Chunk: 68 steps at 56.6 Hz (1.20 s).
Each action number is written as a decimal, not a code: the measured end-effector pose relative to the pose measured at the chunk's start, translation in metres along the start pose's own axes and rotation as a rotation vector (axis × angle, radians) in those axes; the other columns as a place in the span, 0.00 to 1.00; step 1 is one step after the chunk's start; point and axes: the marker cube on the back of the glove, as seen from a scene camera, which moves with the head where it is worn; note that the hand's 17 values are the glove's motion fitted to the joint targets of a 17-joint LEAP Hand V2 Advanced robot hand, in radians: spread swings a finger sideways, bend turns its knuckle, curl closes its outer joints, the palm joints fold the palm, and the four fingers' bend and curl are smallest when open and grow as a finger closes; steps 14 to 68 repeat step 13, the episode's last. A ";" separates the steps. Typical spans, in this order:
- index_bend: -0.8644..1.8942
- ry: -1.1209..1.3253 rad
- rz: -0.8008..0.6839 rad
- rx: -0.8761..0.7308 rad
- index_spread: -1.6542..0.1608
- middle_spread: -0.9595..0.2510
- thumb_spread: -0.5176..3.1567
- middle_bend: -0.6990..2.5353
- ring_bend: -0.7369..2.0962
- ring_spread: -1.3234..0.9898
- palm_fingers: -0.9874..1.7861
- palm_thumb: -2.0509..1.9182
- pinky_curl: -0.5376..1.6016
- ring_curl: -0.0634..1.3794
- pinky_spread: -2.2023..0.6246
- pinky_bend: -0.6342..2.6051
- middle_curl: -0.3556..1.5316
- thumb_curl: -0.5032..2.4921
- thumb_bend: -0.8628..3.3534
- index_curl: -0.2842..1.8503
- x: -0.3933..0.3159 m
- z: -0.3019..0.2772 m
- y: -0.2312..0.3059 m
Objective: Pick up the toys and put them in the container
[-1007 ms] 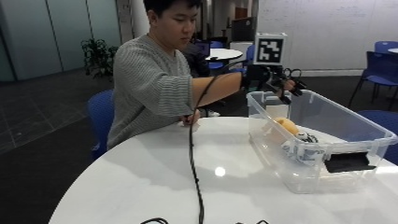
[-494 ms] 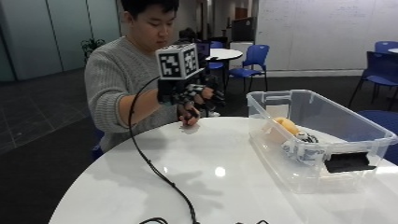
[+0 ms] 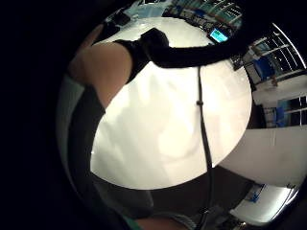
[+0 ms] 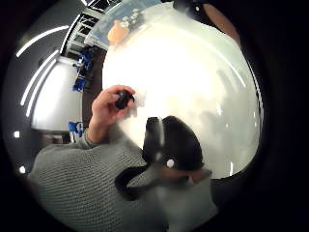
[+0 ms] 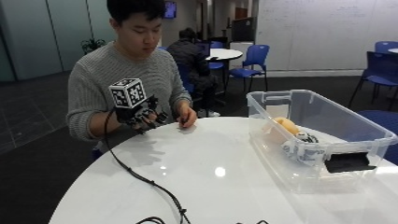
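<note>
Fingers [image 5: 151, 122] relaxed, toys [image 5: 292, 135] inside container [image 5: 272, 100]

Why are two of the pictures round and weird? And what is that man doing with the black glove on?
There is no robot here, just a person at a round white table. The right hand wears a black glove with small cameras on its palm. Those cameras take the two round pictures, looking out from the palm, so everything looks bent. The normal picture comes from a camera beside the table.

The gloved hand hangs over the table edge, fingers relaxed, holding nothing. The bare hand rests on the table and holds a small dark thing; I cannot tell what it is.

At the table's side stands a clear plastic container. Inside it lie toys: an orange one and a black-and-white one.
</note>
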 end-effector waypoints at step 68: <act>0.38 -0.058 -0.022 -0.037 0.69 0.67 0.53 0.27 0.40 0.53 0.35 0.52 0.38 0.28 0.80 0.50 0.38 0.27 0.20 0.34 -0.001 0.012 0.007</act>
